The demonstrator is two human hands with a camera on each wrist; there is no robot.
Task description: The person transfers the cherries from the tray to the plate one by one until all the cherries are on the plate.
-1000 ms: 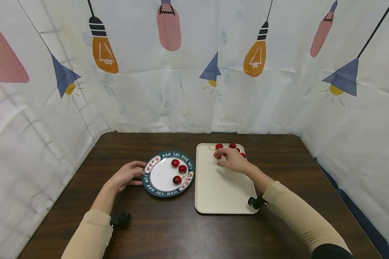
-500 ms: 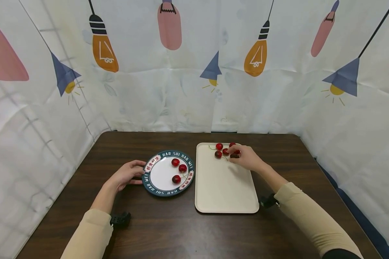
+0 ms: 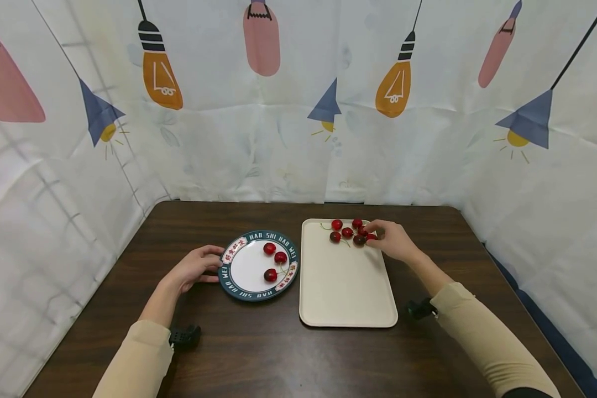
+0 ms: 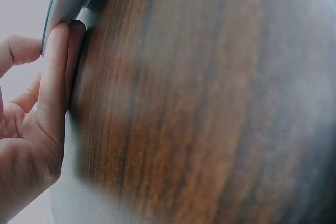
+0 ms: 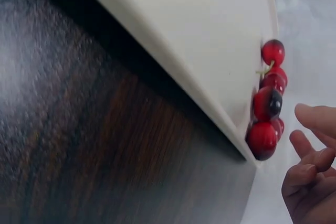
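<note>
In the head view, my left hand point(image 3: 195, 271) is at the left edge of a round white plate point(image 3: 246, 271) with a dark teal lettered rim. The left wrist view shows its fingers pinching the plate rim point(image 4: 65, 1), one finger beneath it. Three red cherries point(image 3: 280, 257) lie on the plate. Several more cherries point(image 3: 347, 232), some with green stems, are grouped at the far end of a cream tray point(image 3: 348, 293). My right hand point(image 3: 393, 240) is over the tray's far right corner, beside the cherries. In the right wrist view, its parted fingers stand near the cherries point(image 5: 268, 103) without gripping one.
Plate and tray stand side by side on a dark wooden table point(image 3: 258, 348), a narrow gap between them. A white curtain point(image 3: 219, 143) printed with lamps hangs behind the table and at both sides. Each wrist wears a black device point(image 3: 185, 337).
My right hand has moved right across the cherries to the tray's far right corner, uncovering more of them. The left hand and the plate have stayed in place.
</note>
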